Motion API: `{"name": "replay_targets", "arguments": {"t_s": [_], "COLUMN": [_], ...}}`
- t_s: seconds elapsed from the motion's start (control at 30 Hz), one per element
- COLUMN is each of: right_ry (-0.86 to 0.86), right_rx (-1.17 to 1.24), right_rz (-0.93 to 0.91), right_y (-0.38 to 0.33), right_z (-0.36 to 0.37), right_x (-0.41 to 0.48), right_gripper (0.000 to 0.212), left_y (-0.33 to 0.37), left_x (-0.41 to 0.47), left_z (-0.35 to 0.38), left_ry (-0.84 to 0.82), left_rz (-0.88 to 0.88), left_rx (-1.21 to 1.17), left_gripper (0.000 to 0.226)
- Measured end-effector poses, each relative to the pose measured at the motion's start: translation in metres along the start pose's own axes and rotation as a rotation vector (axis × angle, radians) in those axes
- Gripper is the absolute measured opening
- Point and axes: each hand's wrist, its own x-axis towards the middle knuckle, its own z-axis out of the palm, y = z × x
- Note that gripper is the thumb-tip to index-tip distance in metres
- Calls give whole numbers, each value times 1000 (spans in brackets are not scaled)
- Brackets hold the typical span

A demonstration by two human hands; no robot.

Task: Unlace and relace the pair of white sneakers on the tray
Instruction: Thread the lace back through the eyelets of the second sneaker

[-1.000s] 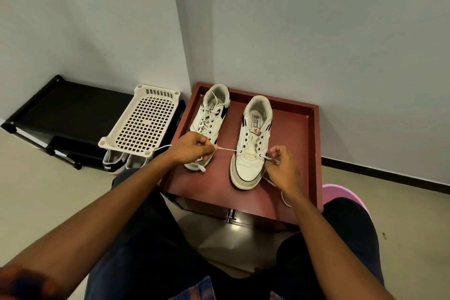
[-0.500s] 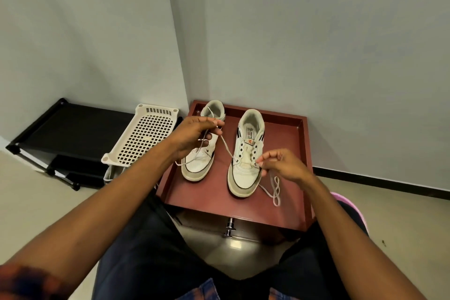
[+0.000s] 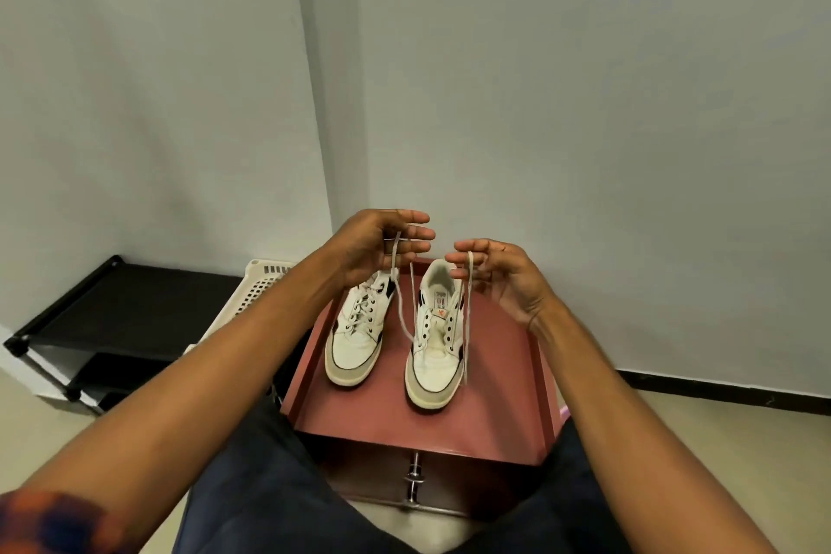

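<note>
Two white sneakers stand on a dark red tray. The left sneaker is fully laced. The right sneaker has its lace threaded only through the lowest eyelets. My left hand is raised above the shoes and pinches one lace end, which runs down to the right sneaker's left side. My right hand is raised at the same height and pinches the other end, which hangs down past the shoe's right side.
The tray rests on a small stand between my knees, close to a grey wall. A white perforated plastic rack and a black low shelf stand to the left. A black skirting strip runs along the floor at right.
Both hands have lifted from beside the right sneaker to well above the shoes, pulling the two lace ends upward. The camera has tilted up.
</note>
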Motion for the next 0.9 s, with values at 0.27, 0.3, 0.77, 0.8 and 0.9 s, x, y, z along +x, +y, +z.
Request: {"name": "replay_targets", "arguments": {"t_s": [0.27, 0.3, 0.77, 0.8, 0.9], "right_ry": [105, 109, 251, 238, 185], "right_rx": [181, 137, -354, -367, -387], "right_rz": [-146, -153, -388, -398, -423], "right_y": [-35, -36, -102, -111, -135], "right_z": [5, 7, 29, 29, 29], "right_x": [-9, -11, -7, -5, 0], "right_gripper": [22, 25, 19, 17, 13], "left_y": [23, 23, 63, 70, 91], "left_x": [-16, -17, -11, -10, -8], "left_z": [16, 17, 50, 53, 57], "left_ry": [-19, -19, 54, 65, 116], "left_rz": [65, 77, 392, 405, 439], "left_rx": [114, 152, 344, 341, 384], "left_gripper": [53, 54, 19, 17, 15]}}
